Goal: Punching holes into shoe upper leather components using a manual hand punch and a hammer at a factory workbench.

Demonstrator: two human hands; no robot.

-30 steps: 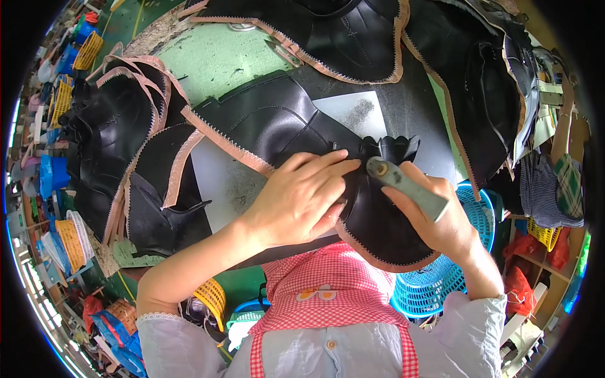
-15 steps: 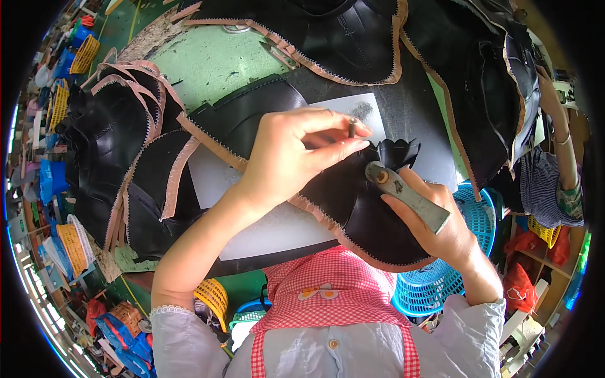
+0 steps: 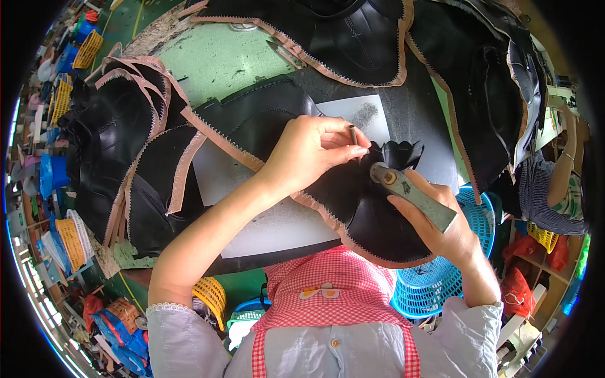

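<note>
My left hand (image 3: 305, 151) pinches a thin metal punch (image 3: 354, 134) between thumb and fingers. The punch stands nearly upright, its lower end down at a black leather boot upper (image 3: 384, 220). This piece has a zigzag-stitched tan edging and a scalloped black end (image 3: 403, 153). Fingers of my right hand (image 3: 450, 220) are wrapped round a hammer with a grey metal head (image 3: 422, 200). The hammer head is over the leather, just right of the punch and apart from it. Most of the hammer's handle is hidden. Under the leather lies a white board (image 3: 265, 236).
More black uppers with tan edging lie in a pile at left (image 3: 101, 157), at the back (image 3: 353, 38) and at right (image 3: 469, 94). A blue plastic basket (image 3: 435, 293) stands below the table's front right edge. Another person's arm (image 3: 564, 167) shows at far right.
My left hand has lowered the punch toward the leather, and the punch now leans slightly. The hammer has shifted a little to the right. The view has also moved slightly.
</note>
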